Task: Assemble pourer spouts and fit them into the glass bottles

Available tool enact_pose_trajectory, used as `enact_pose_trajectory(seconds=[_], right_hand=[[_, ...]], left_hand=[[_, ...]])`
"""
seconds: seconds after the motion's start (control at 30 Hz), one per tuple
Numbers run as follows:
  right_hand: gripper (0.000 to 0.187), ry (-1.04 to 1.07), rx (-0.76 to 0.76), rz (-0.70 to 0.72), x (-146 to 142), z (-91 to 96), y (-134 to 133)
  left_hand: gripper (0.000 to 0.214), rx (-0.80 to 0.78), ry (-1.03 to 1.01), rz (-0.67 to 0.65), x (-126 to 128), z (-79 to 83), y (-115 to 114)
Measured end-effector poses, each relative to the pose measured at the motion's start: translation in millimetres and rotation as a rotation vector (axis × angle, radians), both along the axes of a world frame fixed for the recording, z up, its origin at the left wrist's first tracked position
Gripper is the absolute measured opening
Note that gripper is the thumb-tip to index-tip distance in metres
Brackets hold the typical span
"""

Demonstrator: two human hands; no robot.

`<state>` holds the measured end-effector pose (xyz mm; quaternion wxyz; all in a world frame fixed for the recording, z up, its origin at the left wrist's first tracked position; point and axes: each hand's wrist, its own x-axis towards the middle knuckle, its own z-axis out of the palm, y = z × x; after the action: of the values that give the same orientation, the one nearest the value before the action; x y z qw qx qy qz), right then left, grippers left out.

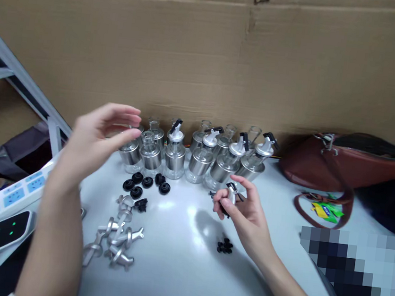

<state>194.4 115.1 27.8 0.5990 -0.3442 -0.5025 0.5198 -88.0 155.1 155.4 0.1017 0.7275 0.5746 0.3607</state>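
Note:
My left hand (109,128) is raised at the left end of the bottle rows. Its thumb and fingers are apart with nothing between them, in front of a glass bottle with a steel band (131,154) that it partly hides. My right hand (243,203) is closed round a silver pourer spout with a black flip lid (231,194), held above the table. Several bottles in front of it carry such spouts, among them a bottle (224,167) just behind my right fingers. Another bottle (151,154) has a bare glass neck.
Black ring stoppers (136,192) lie in front of the bottles. Loose silver spouts (126,237) are heaped nearer me, and small black pieces (225,246) lie below my right hand. A power strip (13,197) stands left, a brown bag (323,167) right, and a cardboard wall (193,62) behind.

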Motion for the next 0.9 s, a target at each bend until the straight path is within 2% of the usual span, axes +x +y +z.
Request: enact_pose_trajectory(seconds=[0.13,0.17,0.27,0.33,0.5,0.6,0.7,0.77,0.9], right_hand=[[0.020,-0.095,0.131,-0.132,-2,2.0,-3],[0.017,-0.113,0.156,-0.163,-2,2.3,-4],[0.024,-0.113,0.209,-0.239,0,3.0,-7],[0.028,-0.113,0.255,-0.307,2,3.5,-9],[0.023,-0.125,0.352,-0.477,1,5.9,-8],[0.036,-0.139,0.386,-0.453,-3,7.3,-7],[0.039,-0.176,0.446,-0.387,-5,5.9,-8],[0.037,-0.208,0.474,-0.353,-5,3.4,-9],[0.033,-0.258,0.478,-0.310,-6,0.1,-13]], left_hand=[[0.061,-0.140,0.167,0.040,7,-24.7,30],[0.062,-0.160,0.209,0.027,8,-30.3,35],[0.054,-0.168,0.269,-0.027,9,-40.6,42],[0.044,-0.150,0.262,-0.048,8,-41.3,41],[0.032,-0.094,0.164,-0.058,6,-23.3,25],[0.020,-0.004,0.153,-0.032,5,-4.1,2],[0.015,0.103,0.195,-0.044,7,11.7,-24],[0.013,0.055,0.222,-0.125,11,17.1,-36],[0.010,-0.162,0.285,-0.440,27,16.5,-44]])
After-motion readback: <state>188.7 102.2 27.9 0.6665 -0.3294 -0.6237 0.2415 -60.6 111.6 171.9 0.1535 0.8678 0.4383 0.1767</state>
